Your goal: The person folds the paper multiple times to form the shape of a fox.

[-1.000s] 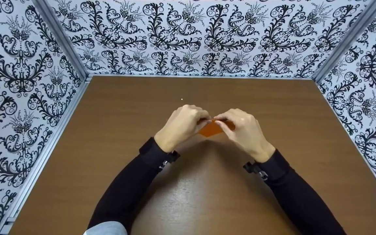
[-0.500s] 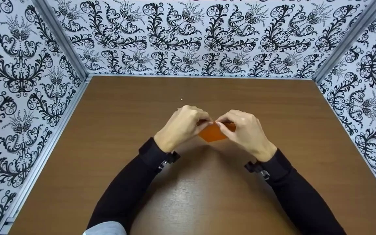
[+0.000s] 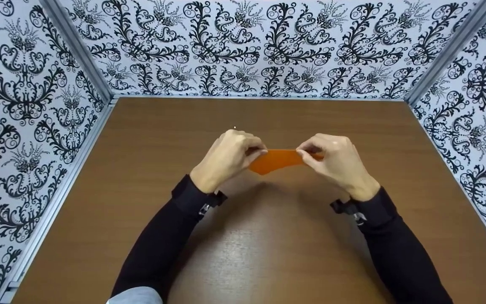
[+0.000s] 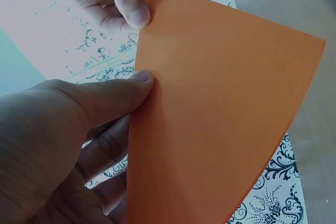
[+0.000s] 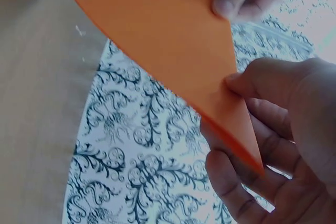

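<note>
A sheet of orange paper [image 3: 274, 159], seemingly folded, is held up above the brown table by both hands. The left hand [image 3: 231, 154] pinches its straight upper edge on the left, the thumb lying flat on the near face. Farther along that edge, the right hand [image 3: 336, 159] pinches it between thumb and fingers. In the left wrist view the orange paper [image 4: 220, 72] tapers to a pointed corner away from the hands. From the right wrist, the paper [image 5: 168, 30] shows a narrow tip beside the right hand's fingers. The fingers behind the sheet are partly hidden.
The wooden table [image 3: 243, 236] spreads around the hands. White panels with black scrollwork [image 3: 243, 46] rise at the back and both sides, joined by grey metal posts [image 3: 445, 55]. A tiny white speck [image 3: 234, 127] lies beyond the left hand.
The hands, close together before, have moved apart along the paper's upper edge. The right hand went right, the left slightly left and up. A straight stretch of orange edge now shows between them.
</note>
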Demonstrator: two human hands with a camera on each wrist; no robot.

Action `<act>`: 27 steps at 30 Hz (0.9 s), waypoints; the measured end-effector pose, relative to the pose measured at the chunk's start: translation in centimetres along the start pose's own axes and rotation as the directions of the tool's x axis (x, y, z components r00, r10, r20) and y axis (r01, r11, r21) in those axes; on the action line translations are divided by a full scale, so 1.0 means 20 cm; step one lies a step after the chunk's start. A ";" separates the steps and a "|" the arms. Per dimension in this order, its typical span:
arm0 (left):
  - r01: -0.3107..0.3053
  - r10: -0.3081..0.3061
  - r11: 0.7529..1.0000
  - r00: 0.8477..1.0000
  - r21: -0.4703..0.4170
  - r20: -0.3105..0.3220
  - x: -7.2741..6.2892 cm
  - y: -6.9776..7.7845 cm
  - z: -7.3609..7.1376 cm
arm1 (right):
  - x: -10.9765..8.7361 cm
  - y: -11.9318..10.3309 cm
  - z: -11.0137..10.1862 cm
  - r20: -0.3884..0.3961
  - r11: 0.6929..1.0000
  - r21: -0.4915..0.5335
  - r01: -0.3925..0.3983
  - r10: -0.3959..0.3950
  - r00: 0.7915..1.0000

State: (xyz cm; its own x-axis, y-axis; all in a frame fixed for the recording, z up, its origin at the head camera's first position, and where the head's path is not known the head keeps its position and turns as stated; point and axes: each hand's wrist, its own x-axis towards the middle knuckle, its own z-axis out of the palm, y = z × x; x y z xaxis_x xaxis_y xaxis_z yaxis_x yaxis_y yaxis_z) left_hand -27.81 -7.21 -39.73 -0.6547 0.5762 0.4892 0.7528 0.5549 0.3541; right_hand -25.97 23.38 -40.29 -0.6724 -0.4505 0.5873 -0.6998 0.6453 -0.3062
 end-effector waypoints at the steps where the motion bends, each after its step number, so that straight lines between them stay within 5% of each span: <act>1: 0.000 0.000 1.000 1.000 0.003 -0.002 0.00 0.00 0.00 | 0.00 0.01 -0.02 0.002 1.000 -0.001 -0.003 0.003 1.000; 18: 0.028 -0.028 1.000 0.999 -0.007 -0.031 -0.01 -0.04 -0.03 | -0.04 0.12 -0.24 0.008 0.994 -0.023 -0.111 0.111 0.994; 27: 0.045 -0.045 0.999 0.999 0.000 -0.030 -0.02 -0.04 -0.03 | -0.03 0.12 -0.21 -0.066 0.994 -0.031 -0.104 0.101 0.993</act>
State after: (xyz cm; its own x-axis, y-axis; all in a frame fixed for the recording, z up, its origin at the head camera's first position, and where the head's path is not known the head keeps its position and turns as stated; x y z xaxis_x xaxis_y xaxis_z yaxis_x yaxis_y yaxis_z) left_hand -28.16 -8.27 -39.63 -0.6858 0.5322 0.4964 0.7224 0.5803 0.3759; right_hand -26.15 27.82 -38.14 -0.7225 -0.3409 0.6014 -0.6184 0.7076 -0.3419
